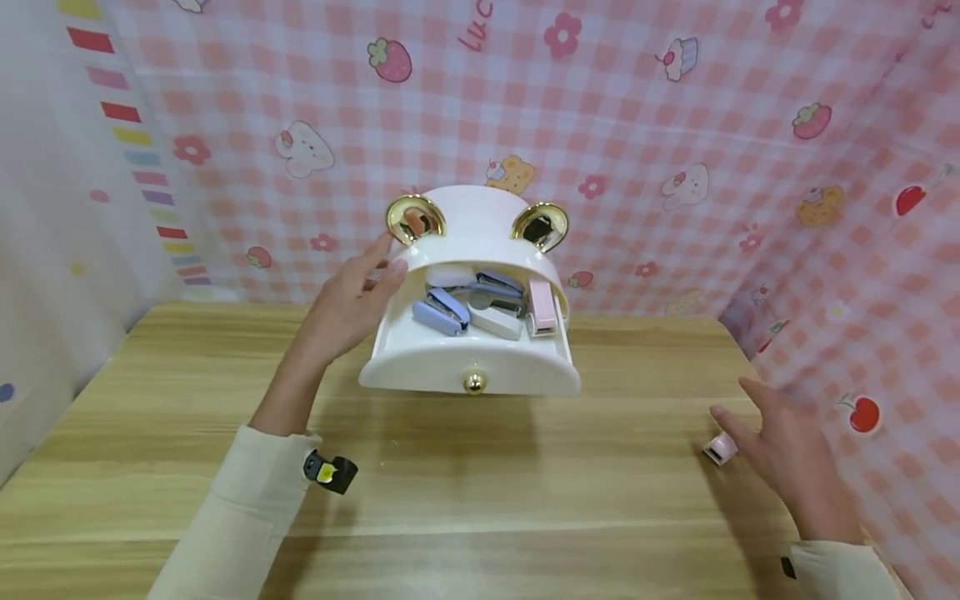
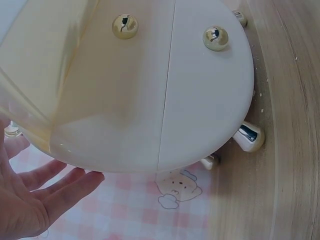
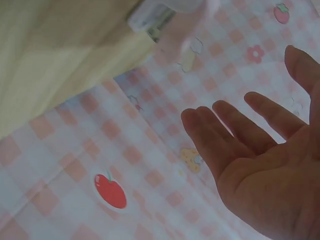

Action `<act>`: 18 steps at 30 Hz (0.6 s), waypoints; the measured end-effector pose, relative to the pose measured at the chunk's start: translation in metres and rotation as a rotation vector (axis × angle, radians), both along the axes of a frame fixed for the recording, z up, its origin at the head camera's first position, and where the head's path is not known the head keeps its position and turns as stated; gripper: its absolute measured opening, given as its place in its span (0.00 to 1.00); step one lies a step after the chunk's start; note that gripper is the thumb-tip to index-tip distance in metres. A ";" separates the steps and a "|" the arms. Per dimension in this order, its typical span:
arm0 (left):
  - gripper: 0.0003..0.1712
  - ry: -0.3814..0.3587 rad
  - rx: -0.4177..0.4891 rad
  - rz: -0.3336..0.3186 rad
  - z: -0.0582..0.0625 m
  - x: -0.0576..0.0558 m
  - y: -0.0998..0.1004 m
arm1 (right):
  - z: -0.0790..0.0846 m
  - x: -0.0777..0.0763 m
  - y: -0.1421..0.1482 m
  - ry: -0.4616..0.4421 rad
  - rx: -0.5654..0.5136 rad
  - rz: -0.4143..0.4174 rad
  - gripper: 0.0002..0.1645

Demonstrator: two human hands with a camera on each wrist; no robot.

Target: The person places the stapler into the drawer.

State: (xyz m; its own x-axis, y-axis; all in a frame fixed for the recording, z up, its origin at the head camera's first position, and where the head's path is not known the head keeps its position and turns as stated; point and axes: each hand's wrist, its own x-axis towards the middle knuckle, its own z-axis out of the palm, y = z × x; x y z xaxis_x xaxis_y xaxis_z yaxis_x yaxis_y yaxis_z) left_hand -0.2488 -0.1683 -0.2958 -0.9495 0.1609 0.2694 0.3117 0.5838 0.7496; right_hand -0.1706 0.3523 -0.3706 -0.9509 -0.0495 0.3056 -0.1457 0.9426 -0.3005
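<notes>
A white bear-shaped box [image 1: 480, 221] with gold ears stands at the back of the wooden table [image 1: 465, 492]. Its top drawer [image 1: 420, 371] with a gold knob [image 1: 474, 382] is pulled out. Inside lie several small staplers: a blue one [image 1: 440, 312], a white one [image 1: 495, 321] and a pink one [image 1: 542, 307]. My left hand [image 1: 352, 300] rests with straight fingers against the box's left side; the left wrist view shows the left hand [image 2: 35, 200] flat beside the box [image 2: 150, 100]. My right hand [image 1: 780, 442] hovers open just right of a small pink stapler [image 1: 720, 448] lying on the table. In the right wrist view the right hand [image 3: 260, 150] holds nothing.
Pink checked cloth [image 1: 675, 125] hangs behind and along the right side of the table. A pale wall [image 1: 45, 250] closes the left. The box stands on short gold-tipped feet [image 2: 247, 136]. The pink stapler [image 3: 152, 15] appears blurred in the right wrist view.
</notes>
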 end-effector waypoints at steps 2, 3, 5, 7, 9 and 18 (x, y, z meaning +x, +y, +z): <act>0.41 0.001 0.001 -0.004 0.001 0.001 0.000 | -0.005 0.000 0.000 -0.006 0.006 -0.007 0.40; 0.41 0.003 0.002 -0.007 0.001 0.001 0.000 | -0.008 0.001 0.001 -0.011 0.011 -0.015 0.41; 0.41 0.011 0.003 -0.011 0.002 0.001 -0.001 | -0.013 0.000 0.001 -0.018 0.020 -0.024 0.42; 0.41 0.015 0.006 -0.014 0.003 0.001 -0.001 | -0.019 -0.001 0.000 -0.020 0.031 -0.036 0.42; 0.40 0.016 0.011 -0.017 0.004 0.001 0.000 | -0.024 0.000 0.000 -0.014 0.037 -0.043 0.42; 0.39 0.022 0.020 -0.028 0.002 0.001 0.000 | -0.038 0.002 -0.004 -0.016 0.070 -0.045 0.42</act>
